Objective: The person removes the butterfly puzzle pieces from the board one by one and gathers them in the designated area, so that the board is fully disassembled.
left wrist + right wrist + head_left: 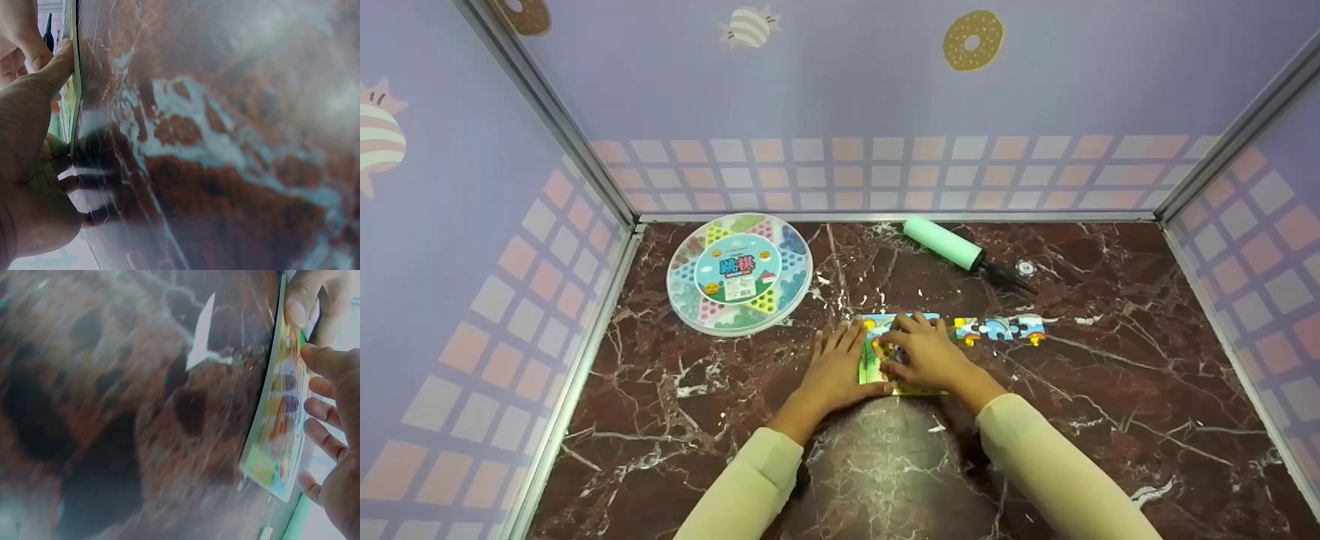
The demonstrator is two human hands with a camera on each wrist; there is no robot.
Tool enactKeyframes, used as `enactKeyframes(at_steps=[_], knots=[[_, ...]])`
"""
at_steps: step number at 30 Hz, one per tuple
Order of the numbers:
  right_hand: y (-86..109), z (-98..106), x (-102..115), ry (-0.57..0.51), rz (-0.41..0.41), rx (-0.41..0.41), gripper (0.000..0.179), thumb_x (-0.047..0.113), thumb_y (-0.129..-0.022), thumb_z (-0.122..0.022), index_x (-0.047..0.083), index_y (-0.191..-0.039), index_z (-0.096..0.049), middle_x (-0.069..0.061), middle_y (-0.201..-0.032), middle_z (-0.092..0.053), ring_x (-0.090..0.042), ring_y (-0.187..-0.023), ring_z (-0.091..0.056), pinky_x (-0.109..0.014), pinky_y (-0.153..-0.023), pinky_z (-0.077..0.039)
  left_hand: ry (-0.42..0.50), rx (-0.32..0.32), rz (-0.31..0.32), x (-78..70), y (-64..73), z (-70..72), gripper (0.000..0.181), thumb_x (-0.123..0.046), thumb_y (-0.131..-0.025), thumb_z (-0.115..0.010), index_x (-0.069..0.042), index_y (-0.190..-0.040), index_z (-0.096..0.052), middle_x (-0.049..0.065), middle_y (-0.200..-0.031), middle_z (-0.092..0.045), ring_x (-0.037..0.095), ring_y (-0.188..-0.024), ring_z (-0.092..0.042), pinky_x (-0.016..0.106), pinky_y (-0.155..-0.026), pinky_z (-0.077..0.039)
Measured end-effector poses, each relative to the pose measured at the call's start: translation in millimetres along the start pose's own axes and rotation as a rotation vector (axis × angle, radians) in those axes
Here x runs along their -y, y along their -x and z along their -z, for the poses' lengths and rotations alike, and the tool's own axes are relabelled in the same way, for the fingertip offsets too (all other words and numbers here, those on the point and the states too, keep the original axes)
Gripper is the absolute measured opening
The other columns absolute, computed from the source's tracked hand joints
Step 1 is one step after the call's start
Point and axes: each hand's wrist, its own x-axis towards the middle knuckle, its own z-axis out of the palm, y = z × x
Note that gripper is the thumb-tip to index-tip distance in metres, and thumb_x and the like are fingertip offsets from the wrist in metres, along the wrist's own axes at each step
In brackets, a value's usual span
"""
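Observation:
A bright jigsaw puzzle lies on the marbled table, partly covered by both hands. My left hand rests along its left side with fingers extended, the thumb on the near edge. In the left wrist view the left thumb presses on the puzzle's rim. My right hand is over the puzzle's right half, fingers loosely bent and fingertips at its surface. From the right wrist, the picture side of the puzzle shows beneath those spread fingers. Several jigsaw pieces lie in a row right of it.
A round Chinese checkers box stands at the back left. Behind the puzzle lies a mint-green hand pump with a black nozzle, near a small whitish disc. White scraps dot the table. Purple patterned panels enclose three sides.

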Motion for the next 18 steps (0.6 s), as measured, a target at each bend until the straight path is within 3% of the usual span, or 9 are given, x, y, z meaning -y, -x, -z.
enactKeyframes(at_steps=[6,18], knots=[[-4.3,-4,5,0.025,0.02,0.029,0.044,0.039,-0.1,-0.08,0.018,-0.139,-0.075,-0.011,-0.13,-0.064,-0.038,-0.122,-0.057,-0.072,-0.097,-0.05,-0.008,0.008,0.003,0.5,-0.7,-1.2,0.122,-0.077,-0.093,-0.072,-0.006,-0.177,-0.021,0.011,-0.188,-0.014,0.038,-0.174,-0.014,0.069,-0.139,-0.005],[-8.1,-7,12,0.048,0.0,0.062,0.044,0.03,-0.1,-0.08,0.021,-0.142,-0.071,-0.011,-0.134,-0.06,-0.035,-0.125,-0.05,-0.069,-0.098,-0.048,-0.022,0.017,0.01,1.6,-1.1,-1.7,0.121,-0.079,-0.093,-0.07,-0.008,-0.177,-0.022,0.01,-0.188,-0.013,0.036,-0.175,-0.013,0.068,-0.14,-0.005]])
